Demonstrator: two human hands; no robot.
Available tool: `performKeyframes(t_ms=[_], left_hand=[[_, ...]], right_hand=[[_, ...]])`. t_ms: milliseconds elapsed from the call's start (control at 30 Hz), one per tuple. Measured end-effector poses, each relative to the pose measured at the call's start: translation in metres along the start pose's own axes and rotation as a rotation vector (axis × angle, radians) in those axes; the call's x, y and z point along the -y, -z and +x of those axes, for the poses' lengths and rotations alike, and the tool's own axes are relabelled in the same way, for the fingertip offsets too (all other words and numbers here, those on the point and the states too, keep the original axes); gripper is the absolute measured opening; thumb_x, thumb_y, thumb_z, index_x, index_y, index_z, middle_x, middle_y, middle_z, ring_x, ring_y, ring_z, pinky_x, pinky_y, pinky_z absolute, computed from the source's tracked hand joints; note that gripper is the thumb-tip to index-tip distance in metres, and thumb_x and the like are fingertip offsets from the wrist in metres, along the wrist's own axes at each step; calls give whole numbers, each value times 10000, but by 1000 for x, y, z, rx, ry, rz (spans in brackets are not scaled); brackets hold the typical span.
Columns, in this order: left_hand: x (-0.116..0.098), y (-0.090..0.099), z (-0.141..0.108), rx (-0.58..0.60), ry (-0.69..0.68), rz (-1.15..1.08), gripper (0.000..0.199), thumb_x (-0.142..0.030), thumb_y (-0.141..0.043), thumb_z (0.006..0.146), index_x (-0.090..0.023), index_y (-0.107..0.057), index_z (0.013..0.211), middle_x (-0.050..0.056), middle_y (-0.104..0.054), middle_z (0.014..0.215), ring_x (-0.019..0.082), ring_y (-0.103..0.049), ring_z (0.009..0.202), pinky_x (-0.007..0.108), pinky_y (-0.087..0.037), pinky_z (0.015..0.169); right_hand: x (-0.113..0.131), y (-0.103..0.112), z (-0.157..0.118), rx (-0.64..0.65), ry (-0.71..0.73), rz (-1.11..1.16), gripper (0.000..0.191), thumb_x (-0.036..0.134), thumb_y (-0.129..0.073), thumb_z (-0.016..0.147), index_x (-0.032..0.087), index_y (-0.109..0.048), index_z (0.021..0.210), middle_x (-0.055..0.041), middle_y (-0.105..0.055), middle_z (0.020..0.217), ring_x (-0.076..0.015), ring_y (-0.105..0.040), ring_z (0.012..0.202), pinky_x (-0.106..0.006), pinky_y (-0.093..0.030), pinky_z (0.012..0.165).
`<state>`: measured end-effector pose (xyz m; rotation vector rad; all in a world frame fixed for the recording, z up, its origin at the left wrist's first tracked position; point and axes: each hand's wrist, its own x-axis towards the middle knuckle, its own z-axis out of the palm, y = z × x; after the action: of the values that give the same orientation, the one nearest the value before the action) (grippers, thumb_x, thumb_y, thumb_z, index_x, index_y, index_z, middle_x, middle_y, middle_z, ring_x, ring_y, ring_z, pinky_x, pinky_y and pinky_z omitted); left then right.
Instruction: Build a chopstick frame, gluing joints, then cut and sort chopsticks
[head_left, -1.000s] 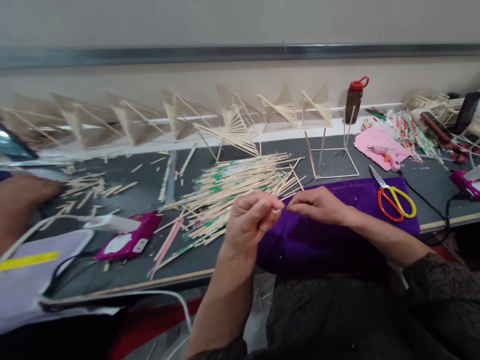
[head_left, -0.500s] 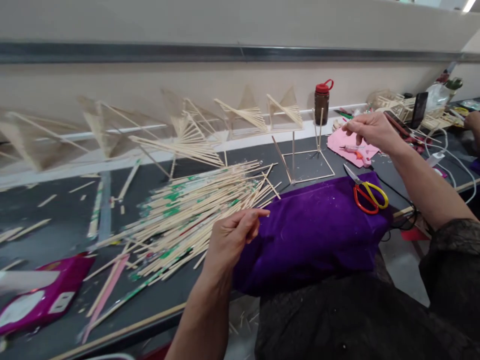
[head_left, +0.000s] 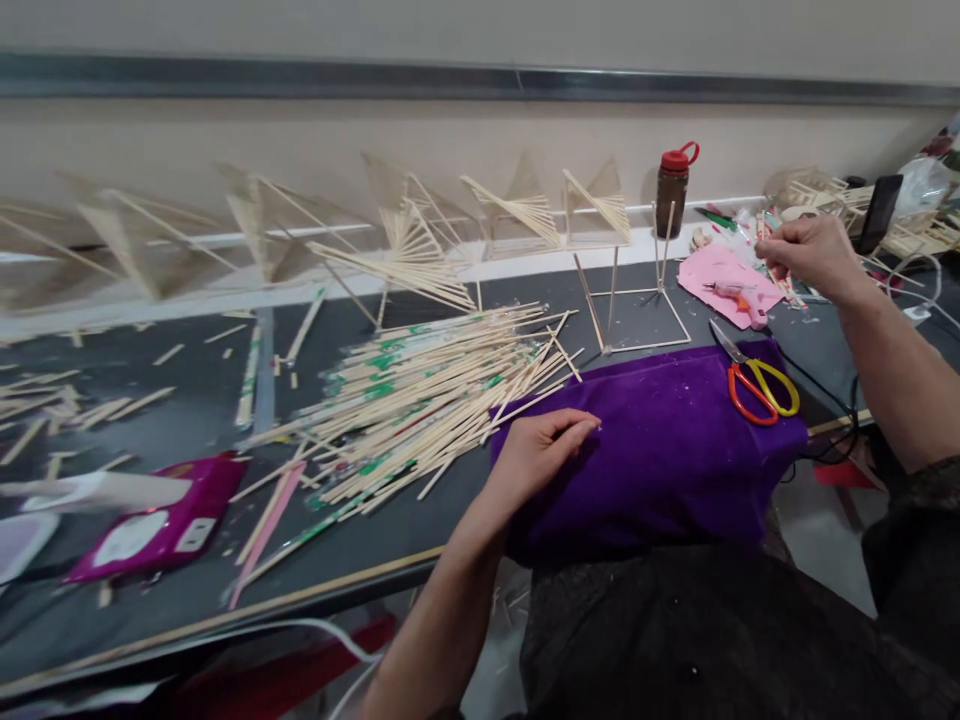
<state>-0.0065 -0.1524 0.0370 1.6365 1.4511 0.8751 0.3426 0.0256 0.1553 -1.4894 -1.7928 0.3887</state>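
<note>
Although its base seems complete, the small open frame (head_left: 649, 346) of thin sticks looks to me only partly built. It stands on the dark table (head_left: 202, 420), just behind the purple cloth (head_left: 652, 450), and neither hand touches it. Four sticks make the outline of its base, and from two opposite corners pairs of sticks rise, whose upper ends are free. Joining these ends and adding the rows of slats is, I judge, what is left.

The two hands are well apart from each other. The left hand (head_left: 536, 450) is above the left part of the cloth, with thumb and index finger pinched together; whether something very small is between them, I cannot tell. The right hand (head_left: 814, 255) is in the air near the pink sheet (head_left: 697, 270), also with its fingertips together, and what it may hold is not clear. On this sheet lies the glue gun (head_left: 739, 297), which no hand grips.

The scissors (head_left: 742, 360) rest on the right end of the cloth. To the left there is a big pile of sticks (head_left: 427, 390), so material is not lacking. Behind, along the wall, stand several models (head_left: 420, 280) with fanned sticks, apparently much more advanced.
</note>
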Motion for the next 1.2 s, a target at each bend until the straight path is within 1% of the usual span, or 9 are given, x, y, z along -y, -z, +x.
performKeyframes(t_ms=[300, 433, 667, 733, 800, 900, 1067, 1133, 1200], left_hand=[[12, -7, 2, -9, 42, 46, 382, -492, -582, 819, -168, -777, 877, 29, -679, 641, 144, -556, 563, 261, -412, 610], [16, -7, 2, -35, 75, 45, 399, -513, -595, 811, -167, -779, 889, 15, -633, 588, 143, -530, 558, 247, -377, 561], [17, -7, 4, -26, 79, 23, 378, -501, -607, 804, -170, -778, 871, 18, -645, 597, 143, -534, 555, 242, -381, 553], [17, -7, 4, -18, 60, 28, 360, -481, -603, 810, -172, -777, 873, 23, -670, 631, 143, -549, 564, 248, -399, 581], [17, -8, 3, -2, 39, 25, 346, -454, -589, 826, -170, -777, 891, 26, -684, 653, 142, -560, 571, 252, -409, 597], [17, -9, 1, 12, -16, 21, 323, -415, -561, 862, -175, -775, 888, 33, -702, 700, 145, -590, 614, 257, -438, 632], [9, -12, 9, -8, -265, 104, 311, -357, -494, 932, -193, -756, 895, 67, -725, 899, 179, -657, 857, 312, -496, 825], [3, -14, 19, -48, -357, 123, 284, -299, -475, 939, -190, -731, 990, 86, -712, 1011, 193, -648, 956, 351, -496, 898], [-2, -18, 31, -77, -402, 130, 248, -231, -478, 914, -184, -708, 994, 94, -696, 1040, 204, -639, 972, 375, -500, 915]], right_hand=[[-19, 28, 12, -155, -118, -35, 210, 121, -671, 803, 117, -669, 594, 30, -514, 390, -26, -415, 412, -258, -316, 516], [-36, 38, 30, -325, -197, -18, 222, 173, -630, 843, 105, -640, 632, 33, -497, 409, -22, -414, 419, -259, -307, 527], [-49, 52, 59, -687, -363, 246, 357, 108, -386, 938, 223, -430, 604, 72, -409, 487, -34, -396, 402, -273, -283, 506], [-48, 49, 58, -614, -392, 181, 347, 100, -397, 926, 222, -444, 604, 64, -411, 500, -48, -425, 434, -289, -294, 528], [-45, 39, 50, -413, -356, -13, 281, 61, -529, 852, 191, -524, 603, 36, -466, 511, -70, -470, 507, -310, -317, 581], [-32, 10, 26, -211, -42, -319, 161, 2, -714, 679, 147, -663, 727, -7, -605, 610, -95, -483, 597, -321, -339, 663], [17, -65, -35, 272, 302, -177, 170, 262, -697, 801, 202, -655, 648, 29, -570, 511, -126, -506, 525, -273, -360, 591], [44, -95, -59, 329, 447, -79, 186, 343, -630, 862, 223, -695, 735, -6, -675, 667, -160, -590, 638, -293, -422, 654], [68, -123, -78, 326, 616, -17, 284, 450, -534, 923, 240, -724, 946, -61, -740, 982, -225, -645, 913, -363, -461, 821]])
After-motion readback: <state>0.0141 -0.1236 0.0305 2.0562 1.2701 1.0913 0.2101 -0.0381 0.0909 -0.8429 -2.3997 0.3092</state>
